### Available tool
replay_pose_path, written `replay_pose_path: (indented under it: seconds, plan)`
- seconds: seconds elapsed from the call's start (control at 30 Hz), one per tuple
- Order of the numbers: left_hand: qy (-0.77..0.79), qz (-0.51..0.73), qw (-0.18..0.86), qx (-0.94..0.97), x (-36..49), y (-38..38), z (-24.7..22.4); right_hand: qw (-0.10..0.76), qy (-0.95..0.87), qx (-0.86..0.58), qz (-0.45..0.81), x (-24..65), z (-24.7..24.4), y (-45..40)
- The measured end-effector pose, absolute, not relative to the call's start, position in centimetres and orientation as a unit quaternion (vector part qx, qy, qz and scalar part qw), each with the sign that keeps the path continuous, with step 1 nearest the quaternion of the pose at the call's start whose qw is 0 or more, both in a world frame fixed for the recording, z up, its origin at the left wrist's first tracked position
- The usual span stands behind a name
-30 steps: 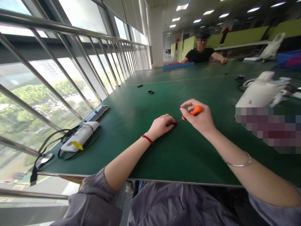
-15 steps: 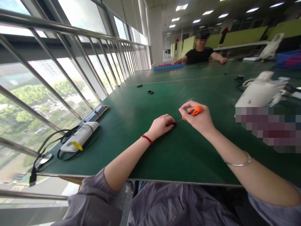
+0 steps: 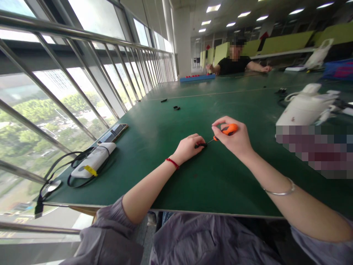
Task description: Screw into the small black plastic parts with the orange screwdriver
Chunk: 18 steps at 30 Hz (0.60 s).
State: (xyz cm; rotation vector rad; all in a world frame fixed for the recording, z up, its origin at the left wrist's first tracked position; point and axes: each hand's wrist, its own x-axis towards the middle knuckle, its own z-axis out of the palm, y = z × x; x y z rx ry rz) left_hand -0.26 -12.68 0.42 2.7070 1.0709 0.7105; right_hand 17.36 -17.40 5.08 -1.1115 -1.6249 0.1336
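My left hand [image 3: 190,148] rests on the green table [image 3: 154,176], its fingers closed on a small black part [image 3: 200,145] whose kind I cannot make out. Coming in from the right, my right hand [image 3: 233,138] grips a screwdriver [image 3: 229,129] with an orange and black handle. The thin shaft slants down to the left, and its tip meets the black part. Fingers hide much of the part and some of the handle. Farther up the table lie a small black piece [image 3: 177,108] and another dark piece [image 3: 164,100].
At left, a white power strip [image 3: 93,162] with black cables sits beside a phone-like slab [image 3: 113,133], near the metal railing [image 3: 91,35]. A white kettle [image 3: 302,106] stands at right. Across the table, a person [image 3: 234,64] sits behind a blue tray [image 3: 197,78] holding red pieces.
My right hand's fingers have shifted slightly around the screwdriver handle. My left hand and the black part look still. The person opposite has raised one hand by the tray and shifted the other outward.
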Motion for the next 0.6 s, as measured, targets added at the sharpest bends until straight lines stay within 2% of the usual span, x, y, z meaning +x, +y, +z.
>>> replay_pose_path:
  seconds: [0.2,0.43,0.6]
  plan:
    - [0.364,0.234,0.075,0.899,-0.2,-12.73,0.41,0.574,-0.68,-0.454,0.047,17.52,4.8,-17.01]
    - [0.366,0.227,0.079,0.899,-0.22,-12.73,0.55,0.525,-0.693,-0.488,0.075,17.38,4.85,-17.27]
    - [0.368,0.231,0.077,0.897,-0.19,-12.78,0.51,0.549,-0.692,-0.465,0.058,17.38,4.83,-17.24]
